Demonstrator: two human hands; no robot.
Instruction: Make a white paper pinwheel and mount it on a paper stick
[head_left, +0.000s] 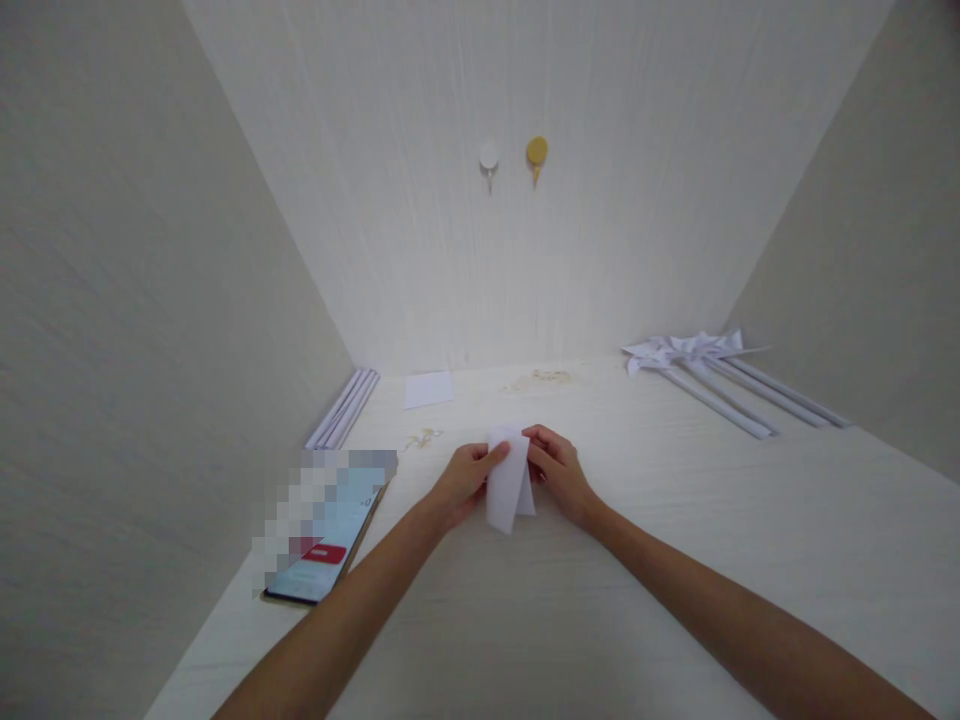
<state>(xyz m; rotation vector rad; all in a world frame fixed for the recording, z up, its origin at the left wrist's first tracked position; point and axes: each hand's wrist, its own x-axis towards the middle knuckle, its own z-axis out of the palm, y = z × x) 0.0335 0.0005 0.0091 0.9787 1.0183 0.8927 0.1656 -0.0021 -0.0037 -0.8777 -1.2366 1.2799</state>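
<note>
A folded piece of white paper (508, 485) is held up between both hands over the middle of the table. My left hand (466, 480) pinches its left side, thumb across the front and fingers behind. At its upper right edge my right hand (556, 468) is closed with thumb and fingers on the paper, partly hidden behind it. The paper's lower end hangs as two flaps standing apart.
Paper pinwheels on sticks (712, 370) lie at the back right. Rolled paper tubes (343, 408) and a flat white sheet (428, 389) are at the back left. A phone (337, 530) rests beside my left forearm. Small pin-like bits (424, 438) lie nearby. Two hooks (536, 152) are on the wall.
</note>
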